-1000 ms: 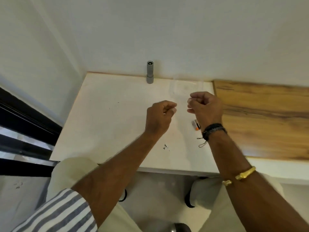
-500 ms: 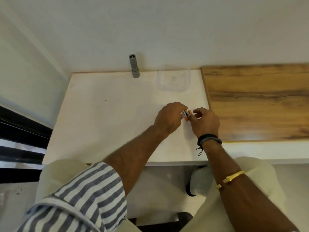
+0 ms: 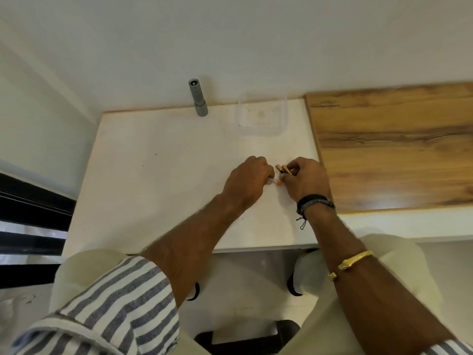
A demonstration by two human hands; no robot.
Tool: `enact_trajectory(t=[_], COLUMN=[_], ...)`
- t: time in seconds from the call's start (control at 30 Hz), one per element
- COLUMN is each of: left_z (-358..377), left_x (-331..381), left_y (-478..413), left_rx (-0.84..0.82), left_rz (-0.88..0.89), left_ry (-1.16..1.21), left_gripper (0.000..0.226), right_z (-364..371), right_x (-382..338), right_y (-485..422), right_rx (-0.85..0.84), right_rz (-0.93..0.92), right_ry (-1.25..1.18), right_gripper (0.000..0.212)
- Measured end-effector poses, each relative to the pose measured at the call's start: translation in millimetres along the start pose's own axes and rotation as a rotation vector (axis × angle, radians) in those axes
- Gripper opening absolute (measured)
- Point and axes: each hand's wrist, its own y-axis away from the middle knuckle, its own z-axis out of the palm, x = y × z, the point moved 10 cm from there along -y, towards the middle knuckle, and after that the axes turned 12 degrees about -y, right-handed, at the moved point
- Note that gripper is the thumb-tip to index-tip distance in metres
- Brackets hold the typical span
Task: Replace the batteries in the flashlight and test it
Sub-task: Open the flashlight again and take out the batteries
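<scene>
Nearest the camera, two forearms reach out over the white bench (image 3: 153,175), the left in a rolled striped sleeve (image 3: 110,301), the right bare with a gold bangle (image 3: 354,260) and a dark cord bracelet (image 3: 314,202) at the wrist. The left hand (image 3: 249,181) is curled, its fingertips pinching a small battery with an orange end (image 3: 352,182) low over the bench top. Just beside it the right hand (image 3: 305,179) pinches a copper-topped battery (image 3: 282,169) between thumb and forefinger, the two hands almost touching.

Farther back a clear plastic container (image 3: 261,114) sits empty as far as can be seen. The grey flashlight (image 3: 197,97) stands upright at the bench's far edge against the wall, well apart from both hands and untouched.

The risk from here looks like mix-up and slip — two small cells held close together in fingertip grips could be swapped or confused, old for new, and either could roll off the near edge if released carelessly. Polarity is a second hazard: the ends are hard to read at this size, and a cell put in backwards would leave the light dead at the test. The tall flashlight could also topple if bumped on the reach.
</scene>
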Motion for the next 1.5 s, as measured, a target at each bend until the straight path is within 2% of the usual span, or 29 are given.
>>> enact_trajectory(t=[0.23, 0.37, 0.57, 0.73, 0.9, 1.1, 1.2, 1.3, 1.4, 1.5], left_z=[-10.8, -30.4, -82.4, -90.9, -70.6, -60.6, -61.9, -70.9, -72.1, -53.5], left_x=[-13.9, -21.8, -47.0, -81.5, -100.3, -111.0, -113.6, -117.6, -132.0, -145.4], left_y=[7.5, -0.8, -42.2, -90.7, -119.4, -124.5, -117.4, -101.0, -72.7, -51.7], left_rx=[0.050, 0.132, 0.286, 0.250, 0.134, 0.144, 0.166, 0.266, 0.414, 0.417], left_rz=[-0.019, -0.027, -0.102, -0.227, -0.262, -0.284, -0.301, -0.344, -0.507, -0.722], left_ry=[0.033, 0.032, 0.048, 0.014, -0.030, 0.002, 0.068, 0.205, 0.451, 0.612], left_gripper=[0.019, 0.019, 0.018, 0.017, 0.015, 0.017, 0.020, 0.014, 0.014, 0.024], right_z=[4.8, -1.0, -17.1, -4.3, 22.3, 39.2, 33.3, 9.8, -16.5, -23.1], right_x=[-10.0, -20.1, -82.7, -122.3, -130.8, -134.3, -130.8, -125.9, -107.9, -80.0], right_y=[3.4, -6.7, -54.7, -105.9, -139.5, -151.5, -150.8, -142.1, -121.4, -102.7], right_rx=[-0.020, 0.009, 0.061, 0.014, -0.062, -0.108, -0.088, 0.030, 0.202, 0.300], right_rz=[-0.066, -0.096, -0.258, -0.332, -0.340, -0.355, -0.335, -0.330, -0.294, -0.180], right_ry=[0.144, 0.118, 0.048, 0.218, 0.428, 0.518, 0.435, 0.211, -0.052, -0.220], right_gripper=[0.014, 0.013, 0.009, 0.012, 0.016, 0.018, 0.023, 0.022, 0.022, 0.023])
